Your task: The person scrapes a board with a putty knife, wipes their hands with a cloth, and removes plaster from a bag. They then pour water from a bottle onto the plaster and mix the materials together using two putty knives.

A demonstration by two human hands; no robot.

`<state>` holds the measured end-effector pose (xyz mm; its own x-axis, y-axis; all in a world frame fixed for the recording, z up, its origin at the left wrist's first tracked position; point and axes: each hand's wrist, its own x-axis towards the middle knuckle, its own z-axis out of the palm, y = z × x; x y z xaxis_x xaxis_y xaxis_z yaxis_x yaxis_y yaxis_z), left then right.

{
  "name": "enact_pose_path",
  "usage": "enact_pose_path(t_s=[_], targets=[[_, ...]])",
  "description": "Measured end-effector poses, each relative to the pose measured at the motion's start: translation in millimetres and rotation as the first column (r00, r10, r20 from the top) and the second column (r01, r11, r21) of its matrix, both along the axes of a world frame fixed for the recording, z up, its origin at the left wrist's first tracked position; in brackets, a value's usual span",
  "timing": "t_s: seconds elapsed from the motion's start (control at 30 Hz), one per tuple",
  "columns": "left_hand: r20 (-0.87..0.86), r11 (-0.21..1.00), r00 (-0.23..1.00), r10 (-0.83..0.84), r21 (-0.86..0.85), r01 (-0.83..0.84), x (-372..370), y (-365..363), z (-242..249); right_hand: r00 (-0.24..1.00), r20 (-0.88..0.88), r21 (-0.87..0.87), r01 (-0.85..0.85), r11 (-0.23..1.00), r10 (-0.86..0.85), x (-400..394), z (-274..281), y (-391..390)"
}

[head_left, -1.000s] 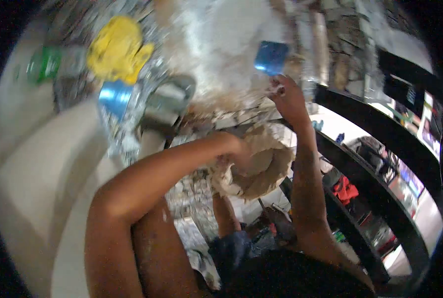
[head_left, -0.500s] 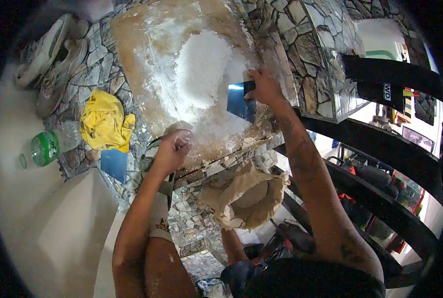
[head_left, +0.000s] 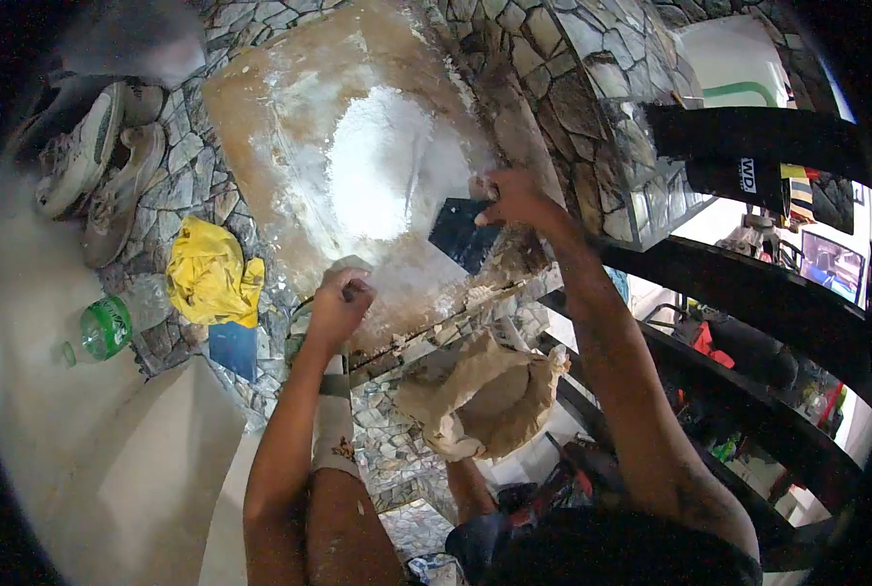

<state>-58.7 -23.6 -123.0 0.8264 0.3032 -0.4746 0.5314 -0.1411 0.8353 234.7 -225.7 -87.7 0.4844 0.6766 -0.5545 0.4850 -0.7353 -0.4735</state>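
A brown board (head_left: 250, 107), smeared with white powder, lies in front of me with a heap of white powder (head_left: 372, 161) on it. My right hand (head_left: 519, 202) grips a dark blue flat scraper (head_left: 463, 237) by its right edge. The scraper's blade is low over the board, just right of the heap's near end. At the board's near edge is my left hand (head_left: 340, 311), its fingers curled closed. A pale edge shows past its fingertips; I cannot tell what this hand holds.
An open brown paper sack (head_left: 426, 405) stands below the board's near edge. Left are a yellow cloth (head_left: 211, 273), a second blue flat piece (head_left: 233, 350), a plastic bottle (head_left: 106, 327) and worn shoes (head_left: 123, 190). Dark rails (head_left: 739, 283) run along the right, beside a stone-patterned ledge (head_left: 621, 146).
The scraper in my right hand has moved slightly toward me and tilted, losing its bright reflection. A faint furrow now shows on the heap's right side. My left hand stays near the board's edge.
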Motion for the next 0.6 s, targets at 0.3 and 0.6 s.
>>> enact_pose_path(t_s=[0.3, 0.6], targets=[[0.102, 0.818, 0.949, -0.3, 0.539, 0.201, 33.9, 18.6, 59.3, 0.97, -0.192, 0.073, 0.166, 0.983, -0.15, -57.1, -8.4, -29.0], [-0.13, 0.37, 0.731, -0.67, 0.795, 0.481, 123.9, 32.2, 83.0, 0.975, -0.163, 0.238, 0.186, 0.953, -0.15, -65.3, -61.0, -14.1]])
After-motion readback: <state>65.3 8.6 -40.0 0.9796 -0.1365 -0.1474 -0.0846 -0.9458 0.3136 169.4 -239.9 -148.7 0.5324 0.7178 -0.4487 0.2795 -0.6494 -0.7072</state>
